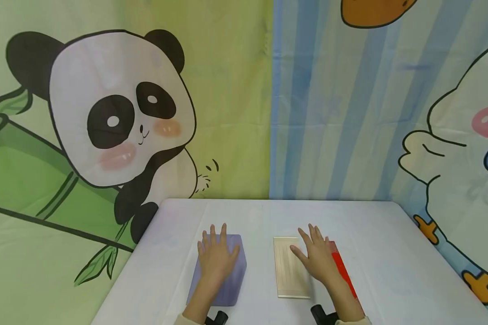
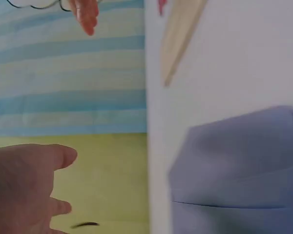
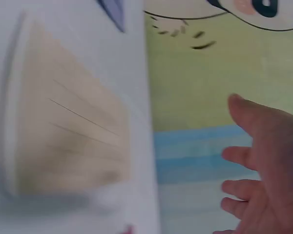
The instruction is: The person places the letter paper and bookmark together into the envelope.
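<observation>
My left hand (image 1: pixel 215 258), fingers spread, is held above a lavender flat piece (image 1: pixel 235 289) with a pointed end. The left wrist view shows a straight seam or slit across this lavender piece (image 2: pixel 234 156); its exact kind cannot be told. Fingers likewise spread, my right hand (image 1: pixel 320 258) hovers between a pale beige slatted panel (image 1: pixel 288 282) and a long red strip-like thing (image 1: pixel 343 271) that the forearm partly hides. Thin parallel lines run along the beige panel (image 3: pixel 78 136) in the right wrist view. Neither hand holds anything.
All of these lie on a white table (image 1: pixel 264 216) with rounded far corners. Behind it hang a panda-printed curtain (image 1: pixel 227 113) and a blue striped one (image 1: pixel 325 113). Black wrist mounts (image 1: pixel 323 314) show at the lower edge.
</observation>
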Demonstrator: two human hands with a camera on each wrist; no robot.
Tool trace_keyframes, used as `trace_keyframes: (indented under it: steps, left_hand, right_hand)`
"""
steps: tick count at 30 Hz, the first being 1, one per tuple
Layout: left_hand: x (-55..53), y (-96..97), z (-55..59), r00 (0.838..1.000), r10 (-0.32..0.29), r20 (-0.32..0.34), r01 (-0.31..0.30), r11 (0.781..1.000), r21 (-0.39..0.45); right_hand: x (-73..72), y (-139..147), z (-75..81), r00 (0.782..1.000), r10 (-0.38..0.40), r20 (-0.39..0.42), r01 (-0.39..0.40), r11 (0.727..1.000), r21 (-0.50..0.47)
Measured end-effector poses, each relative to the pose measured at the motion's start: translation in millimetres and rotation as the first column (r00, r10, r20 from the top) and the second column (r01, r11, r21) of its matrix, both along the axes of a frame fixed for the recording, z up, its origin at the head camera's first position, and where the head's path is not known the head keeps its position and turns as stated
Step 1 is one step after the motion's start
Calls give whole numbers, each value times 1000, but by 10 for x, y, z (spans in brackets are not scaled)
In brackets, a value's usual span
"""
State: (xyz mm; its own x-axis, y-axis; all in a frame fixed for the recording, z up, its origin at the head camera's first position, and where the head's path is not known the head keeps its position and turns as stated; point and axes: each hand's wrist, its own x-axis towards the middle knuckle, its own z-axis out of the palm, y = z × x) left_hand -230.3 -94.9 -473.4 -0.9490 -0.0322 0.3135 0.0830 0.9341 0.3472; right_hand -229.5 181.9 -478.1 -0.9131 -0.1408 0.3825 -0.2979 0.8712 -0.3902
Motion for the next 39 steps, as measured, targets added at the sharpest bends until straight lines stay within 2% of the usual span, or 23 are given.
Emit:
trace_keyframes:
  steps: [4,9,13,18,21,24,31,33,39]
  left_hand:
    - [24,-70,-310,1000,8,19,-9,998,67]
    - [60,-159,-677,999,-12,47,11,1000,4]
    - [43,-190,-904,999,-31,35,32,999,-38]
    - [35,-170,-1112,1000,-22,19,24,995,-92]
    - [38,-103,-1149,1000,-19,-12,17,995,-100]
    - [32,14,-1133,999,-29,-23,26,995,-100]
    - [0,229,-1008,999,-45,-20,43,994,-96]
    - [6,215,-968,999,-45,-25,43,995,-94]
    - [-38,-7,-814,987,-106,-124,96,992,-79]
  right_hand:
    - [-78,-180,-372,1000,-2,-22,0,996,-92]
    - [-92,-344,-762,1000,-1,-4,1,995,-100]
    - [-44,-412,-913,998,6,65,-3,999,-46]
    - [-2,-433,-969,996,0,89,-1,1000,9]
    - [5,-427,-972,997,4,82,-6,1000,16]
    - [9,-414,-961,998,6,67,-7,1000,14]
    - [-13,-408,-906,999,15,49,-16,1000,10]
    - [-21,-420,-904,999,16,45,-17,1000,13]
    - [-92,-525,-870,999,29,-24,-30,999,-19]
